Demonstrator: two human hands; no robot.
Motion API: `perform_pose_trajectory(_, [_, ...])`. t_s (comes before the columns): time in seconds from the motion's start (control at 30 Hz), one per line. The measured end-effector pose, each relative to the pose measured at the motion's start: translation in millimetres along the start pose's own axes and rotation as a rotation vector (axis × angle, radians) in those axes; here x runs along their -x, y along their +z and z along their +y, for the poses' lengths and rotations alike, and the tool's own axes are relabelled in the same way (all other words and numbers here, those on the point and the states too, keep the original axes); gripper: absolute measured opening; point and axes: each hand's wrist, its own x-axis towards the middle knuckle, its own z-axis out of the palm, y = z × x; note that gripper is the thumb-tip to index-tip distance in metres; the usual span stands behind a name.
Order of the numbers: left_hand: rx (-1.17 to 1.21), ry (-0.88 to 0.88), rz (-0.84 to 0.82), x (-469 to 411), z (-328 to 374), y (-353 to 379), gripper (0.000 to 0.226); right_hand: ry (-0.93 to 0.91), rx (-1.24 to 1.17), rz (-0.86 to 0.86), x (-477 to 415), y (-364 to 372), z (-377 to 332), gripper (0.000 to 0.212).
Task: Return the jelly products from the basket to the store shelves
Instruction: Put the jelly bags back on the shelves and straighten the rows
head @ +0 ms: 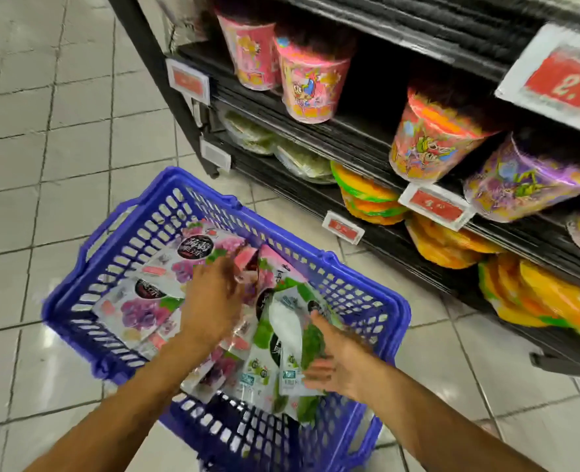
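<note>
A blue plastic basket [118,233] stands on the tiled floor, filled with several jelly pouches. Purple grape pouches [142,311] lie at its left and back. Green pouches [292,335] lie at its right. My left hand [213,301] reaches into the middle of the basket, and its fingers curl round a pink and purple pouch [247,264]. My right hand [333,359] holds the green pouches from the right side, thumb on top and fingers beneath. The black store shelves [350,137] rise just behind and to the right of the basket.
The shelves carry pink jelly tubs [309,83], an orange tub [431,137], a purple tub [520,185] and orange-yellow bags [452,243] lower down. Red price tags [435,206] hang off the shelf edges. Grey floor tiles [43,131] spread to the left.
</note>
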Motion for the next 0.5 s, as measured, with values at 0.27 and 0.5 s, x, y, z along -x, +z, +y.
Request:
perform_pose_trajectory(0.27, [0.008, -0.099, -0.448, 43, -5, -3, 0.009, 0.020, -0.329, 0.134, -1, 18, 4, 0.057])
perform_pose_trajectory(0.5, [-0.196, -0.213, -0.448, 42, 5, 39, 0.023, -0.168, -0.343, 0.075, -4, 6, 42, 0.011])
